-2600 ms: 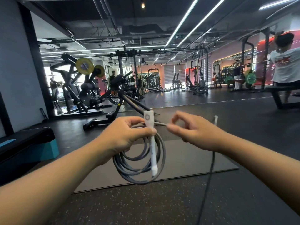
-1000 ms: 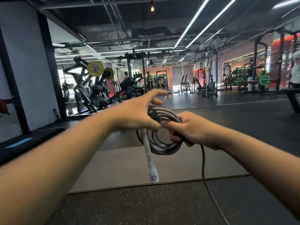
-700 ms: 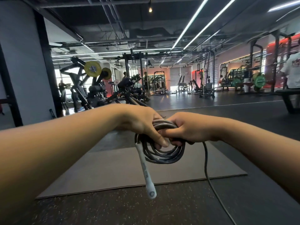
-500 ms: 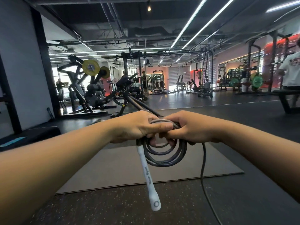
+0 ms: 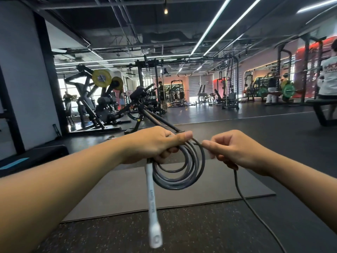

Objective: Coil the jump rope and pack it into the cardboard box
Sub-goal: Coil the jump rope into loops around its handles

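My left hand [image 5: 155,145] grips the top of a coiled grey jump rope [image 5: 180,179], several loops hanging below the fist. A white handle [image 5: 152,205] dangles straight down from that hand. My right hand [image 5: 231,150] pinches the rope's loose strand just right of the coil, thumb and forefinger closed on it. The free end of the rope [image 5: 255,212] trails from under the right hand down toward the floor at lower right. No cardboard box is in view.
A grey exercise mat [image 5: 116,194] lies on the dark speckled gym floor below my hands. A black and blue bench [image 5: 27,157] stands at left. Weight machines [image 5: 102,103] fill the back left, and a person in a white shirt [image 5: 328,77] stands at far right.
My right hand has let go of the coil's top and moved right, now pinching the loose strand. The left hand keeps the coil, and the white handle hangs lower.
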